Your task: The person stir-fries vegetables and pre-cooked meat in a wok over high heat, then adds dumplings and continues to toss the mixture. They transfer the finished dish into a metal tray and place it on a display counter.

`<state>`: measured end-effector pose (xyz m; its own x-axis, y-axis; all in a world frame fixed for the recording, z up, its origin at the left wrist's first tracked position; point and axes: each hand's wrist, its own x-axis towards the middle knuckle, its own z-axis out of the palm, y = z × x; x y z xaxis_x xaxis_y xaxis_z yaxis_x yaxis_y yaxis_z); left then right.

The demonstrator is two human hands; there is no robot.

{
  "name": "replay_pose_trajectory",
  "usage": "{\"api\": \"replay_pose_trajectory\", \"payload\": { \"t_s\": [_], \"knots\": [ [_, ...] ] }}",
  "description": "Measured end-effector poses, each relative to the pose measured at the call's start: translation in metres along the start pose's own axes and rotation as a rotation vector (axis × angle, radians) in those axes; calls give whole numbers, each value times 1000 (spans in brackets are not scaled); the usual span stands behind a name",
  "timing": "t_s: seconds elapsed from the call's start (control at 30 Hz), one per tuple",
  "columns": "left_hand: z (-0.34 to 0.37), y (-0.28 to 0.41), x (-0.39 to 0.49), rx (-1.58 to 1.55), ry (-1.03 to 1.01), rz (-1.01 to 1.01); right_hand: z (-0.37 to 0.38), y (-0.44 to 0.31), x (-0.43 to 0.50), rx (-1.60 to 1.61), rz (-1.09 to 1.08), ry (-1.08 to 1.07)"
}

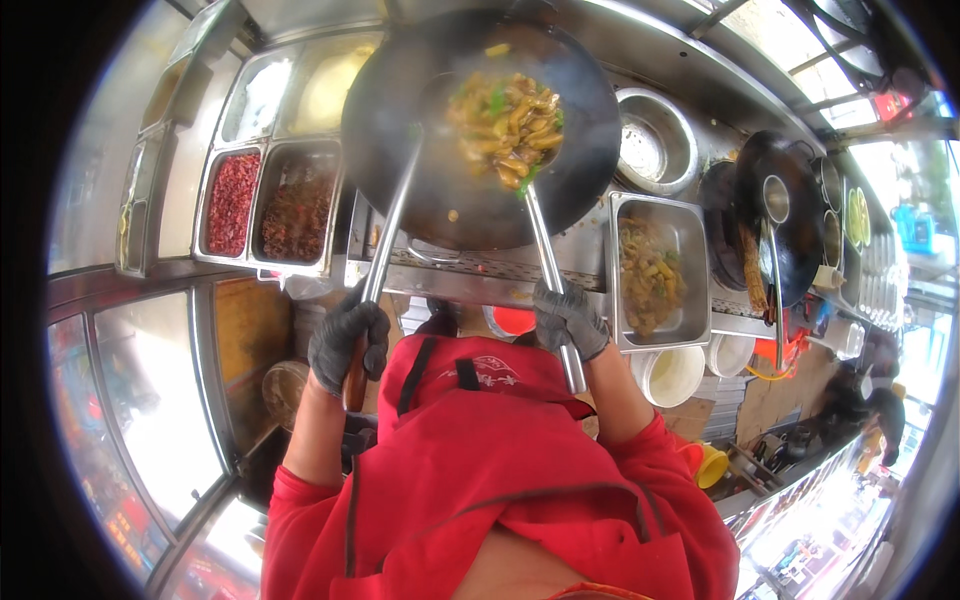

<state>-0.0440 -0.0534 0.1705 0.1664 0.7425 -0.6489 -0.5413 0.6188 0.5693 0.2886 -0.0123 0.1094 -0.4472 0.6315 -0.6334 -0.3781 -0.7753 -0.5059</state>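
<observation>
A large black wok (585,97) stands before me, steam rising from it. My left hand (348,341), in a black glove, grips a long metal utensil (399,206) with a wooden handle end; steam blurs its head inside the wok. In my right hand (570,321), also gloved, is a steel-handled cooking tool (541,236). Its head is hidden under a heap of glossy brown stir-fried pieces with green bits (517,127), on the wok's right side. Right of the wok, a rectangular steel pan (694,281) holds more of similar food.
To the left, steel pans hold chopped red pieces (233,204) and a dark chili-like seasoning (295,210). A round metal basin (679,139) sits right of the wok. Farther right is a second wok (799,247) with a ladle (776,202). White buckets (673,379) stand below the counter.
</observation>
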Motion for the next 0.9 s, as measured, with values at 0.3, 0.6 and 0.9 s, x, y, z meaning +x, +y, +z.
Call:
{"api": "replay_pose_trajectory", "payload": {
  "t_s": [0.3, 0.6, 0.9],
  "knots": [
    [99, -41, -38, 24, -191, -115, -49, -10, -120, 63, 0, 87],
    [163, -133, -7, 522, -416, -40, -132, 14, -240, -83, -75, 406],
    [188, -214, 33, 1286, -249, 45, -233, 107, -244, -1555, 63, 1055]
  ]
}}
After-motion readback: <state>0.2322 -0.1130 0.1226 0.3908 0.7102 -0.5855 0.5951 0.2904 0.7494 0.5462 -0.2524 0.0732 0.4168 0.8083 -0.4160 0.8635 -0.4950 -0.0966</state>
